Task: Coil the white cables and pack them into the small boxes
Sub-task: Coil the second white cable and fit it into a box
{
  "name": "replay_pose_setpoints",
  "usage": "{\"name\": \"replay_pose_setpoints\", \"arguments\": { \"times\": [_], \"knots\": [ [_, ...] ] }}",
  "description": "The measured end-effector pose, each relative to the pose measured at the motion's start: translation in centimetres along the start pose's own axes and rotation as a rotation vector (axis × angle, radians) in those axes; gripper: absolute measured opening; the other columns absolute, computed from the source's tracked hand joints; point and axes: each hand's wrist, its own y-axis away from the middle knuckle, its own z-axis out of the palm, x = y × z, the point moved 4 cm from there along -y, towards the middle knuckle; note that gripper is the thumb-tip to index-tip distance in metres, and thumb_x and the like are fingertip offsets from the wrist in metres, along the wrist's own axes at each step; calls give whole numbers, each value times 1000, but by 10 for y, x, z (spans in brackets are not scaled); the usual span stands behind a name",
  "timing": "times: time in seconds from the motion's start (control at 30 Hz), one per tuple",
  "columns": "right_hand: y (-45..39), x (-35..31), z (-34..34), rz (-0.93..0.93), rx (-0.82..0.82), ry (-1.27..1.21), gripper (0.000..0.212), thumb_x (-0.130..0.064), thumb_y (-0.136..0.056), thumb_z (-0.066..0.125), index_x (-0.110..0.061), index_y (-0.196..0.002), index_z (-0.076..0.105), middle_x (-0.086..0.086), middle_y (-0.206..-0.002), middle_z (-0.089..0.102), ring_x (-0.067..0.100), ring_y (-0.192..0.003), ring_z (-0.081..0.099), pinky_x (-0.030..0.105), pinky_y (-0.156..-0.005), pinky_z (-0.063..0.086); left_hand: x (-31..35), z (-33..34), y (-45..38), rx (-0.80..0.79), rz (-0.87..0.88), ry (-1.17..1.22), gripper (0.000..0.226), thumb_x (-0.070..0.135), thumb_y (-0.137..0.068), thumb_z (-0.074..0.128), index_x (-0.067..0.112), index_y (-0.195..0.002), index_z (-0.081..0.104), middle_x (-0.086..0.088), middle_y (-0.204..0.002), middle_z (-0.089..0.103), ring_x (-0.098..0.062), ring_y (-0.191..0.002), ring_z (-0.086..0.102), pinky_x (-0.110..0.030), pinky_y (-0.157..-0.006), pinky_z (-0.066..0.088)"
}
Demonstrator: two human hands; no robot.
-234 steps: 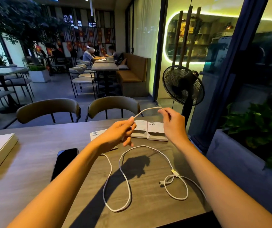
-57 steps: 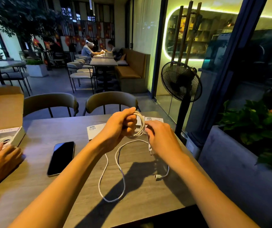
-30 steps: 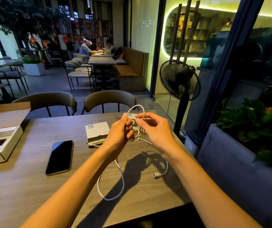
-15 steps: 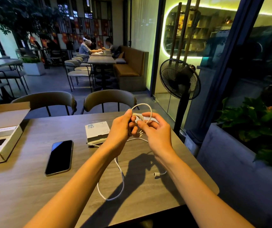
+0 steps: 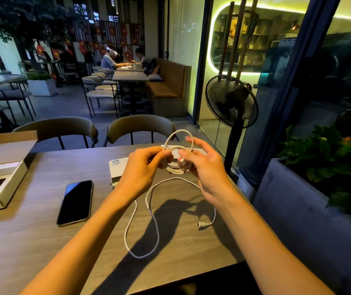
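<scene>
Left hand (image 5: pixel 142 167) pinched coil of cable (image 5: pixel 175 158) above table (image 5: pixel 42 241); right hand (image 5: pixel 204 165) gripped coil's right side, outer fingers spread. Slack trailed down, nearer; plug (image 5: pixel 201 225) lay near right.

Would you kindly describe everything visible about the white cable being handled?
The white cable is thin, round and flexible-looking. Part is wound into a few loops held above the table between the left hand and the right hand. The rest hangs down and snakes loosely over the wooden table, ending in a small white connector lying free near the right forearm.
</scene>
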Motion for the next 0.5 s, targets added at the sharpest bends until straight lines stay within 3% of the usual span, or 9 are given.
{"name": "replay_pose_setpoints", "arguments": {
  "times": [0.1,0.17,0.23,0.37,0.5],
  "knots": [
    [-1,9,-2,81,-67,155,30,-13,-92,72,-22,-121,66,6,-109,77,15,-94,74,23,-77,57,0,-1,2,54,8,-44,15,26,-98,58,22,-102,72,10,-82,71,-2,-77,69,-15,-71,57],
    [-2,16,-2,98,-48,317,20,-19,-95,70,-23,-114,71,2,-110,75,17,-104,70,28,-89,57,1,0,3,122,34,-76,18,26,-96,59,18,-104,73,9,-81,70,-1,-74,69,-14,-71,57],
    [-3,22,-2,124,-29,396,17,-23,-97,67,-24,-113,73,3,-105,74,19,-100,70,35,-92,59,1,4,5,155,82,-135,20,26,-95,61,16,-107,74,7,-86,70,-1,-73,67,-15,-71,57],
    [-8,31,-3,227,4,398,16,-21,-101,60,-17,-116,66,9,-94,73,17,-75,74,31,-76,64,6,12,9,168,211,-309,21,20,-94,63,13,-111,74,-3,-93,71,-9,-80,62,-21,-74,52],
    [-12,37,-6,267,32,429,14,-9,-98,63,-11,-111,67,9,-88,74,13,-62,69,22,-60,58,4,19,14,193,277,-443,19,15,-96,61,12,-110,73,-6,-96,69,-15,-80,62,-26,-67,54]
  ]
}}
